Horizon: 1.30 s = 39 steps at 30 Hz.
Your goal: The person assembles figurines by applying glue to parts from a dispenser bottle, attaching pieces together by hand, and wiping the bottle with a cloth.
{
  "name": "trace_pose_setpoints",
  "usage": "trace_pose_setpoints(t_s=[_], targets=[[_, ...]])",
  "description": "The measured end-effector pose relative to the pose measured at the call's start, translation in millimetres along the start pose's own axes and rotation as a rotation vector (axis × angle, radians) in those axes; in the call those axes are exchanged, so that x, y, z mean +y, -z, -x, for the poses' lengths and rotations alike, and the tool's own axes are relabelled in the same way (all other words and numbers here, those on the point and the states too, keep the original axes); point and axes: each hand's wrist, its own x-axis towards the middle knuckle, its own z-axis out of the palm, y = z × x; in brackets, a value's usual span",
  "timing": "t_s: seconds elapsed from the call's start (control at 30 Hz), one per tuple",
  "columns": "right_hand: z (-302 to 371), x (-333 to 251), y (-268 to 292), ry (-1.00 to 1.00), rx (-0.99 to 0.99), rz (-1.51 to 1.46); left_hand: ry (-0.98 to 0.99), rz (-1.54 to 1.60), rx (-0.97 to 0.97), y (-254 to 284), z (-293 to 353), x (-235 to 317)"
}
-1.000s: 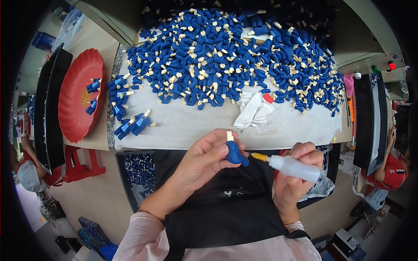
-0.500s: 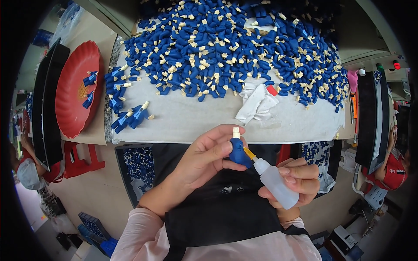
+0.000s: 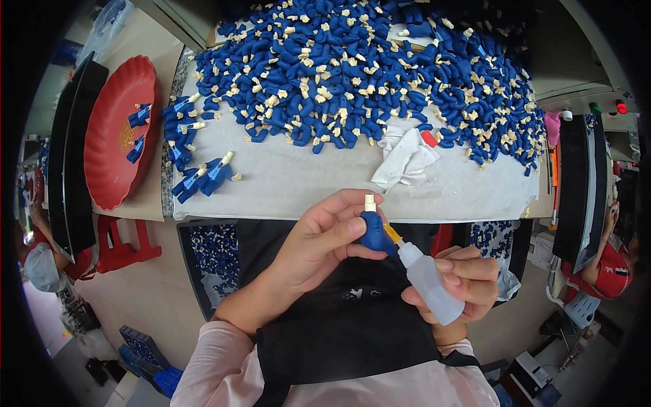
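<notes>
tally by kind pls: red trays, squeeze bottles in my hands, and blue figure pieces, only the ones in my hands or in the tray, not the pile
Red oval scalloped tray: 1
Translucent white squeeze bottle with amber tip, in the right hand: 1
Blue figure pieces with cream parts: 3 (1 in the left hand, 2 in the tray)
Total: 5
</notes>
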Motion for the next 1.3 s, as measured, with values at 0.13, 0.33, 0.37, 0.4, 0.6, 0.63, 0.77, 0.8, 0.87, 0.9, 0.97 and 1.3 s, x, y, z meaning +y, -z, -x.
trace_pose_setpoints(t_s=[0.13,0.33,0.37,0.4,0.6,0.63,0.77,0.8,0.87,0.9,0.97,1.3], targets=[[0.4,-0.7,-0.1,0.005,-0.009,0.009,-0.037,-0.031,0.016,1.0,-0.6,-0.8],[0.4,-2.3,0.0,0.008,-0.030,0.028,-0.081,-0.076,0.010,0.7,0.4,-0.8],[0.7,-2.4,0.5,0.011,-0.036,0.029,-0.089,-0.082,-0.006,0.7,0.5,-0.8],[0.9,-2.4,0.9,0.014,-0.042,0.030,-0.089,-0.081,-0.004,0.8,0.4,-1.0],[1.1,-3.4,-0.7,-0.005,-0.050,0.016,-0.118,-0.071,-0.010,1.4,-0.9,-1.8],[1.3,-3.6,-0.8,-0.006,-0.050,0.015,-0.118,-0.081,-0.007,1.4,-0.8,-1.7],[1.3,-4.5,-0.5,-0.029,-0.059,0.021,-0.120,-0.116,0.008,3.6,-0.9,-1.8],[1.1,-4.7,-0.2,-0.033,-0.071,0.021,-0.120,-0.115,0.009,3.9,-1.0,-1.9],[0.8,-4.7,-0.2,-0.033,-0.073,0.020,-0.119,-0.110,0.003,4.4,-1.4,-2.3],[0.6,-4.9,-0.2,-0.033,-0.075,0.021,-0.119,-0.109,0.003,4.2,-1.2,-2.4],[0.2,-5.0,-0.4,-0.035,-0.076,0.016,-0.108,-0.096,0.005,4.0,-0.9,-2.5],[-0.2,2.4,-0.8,0.052,-0.007,-0.022,-0.022,-0.052,-0.007,0.9,-2.4,-1.1]])
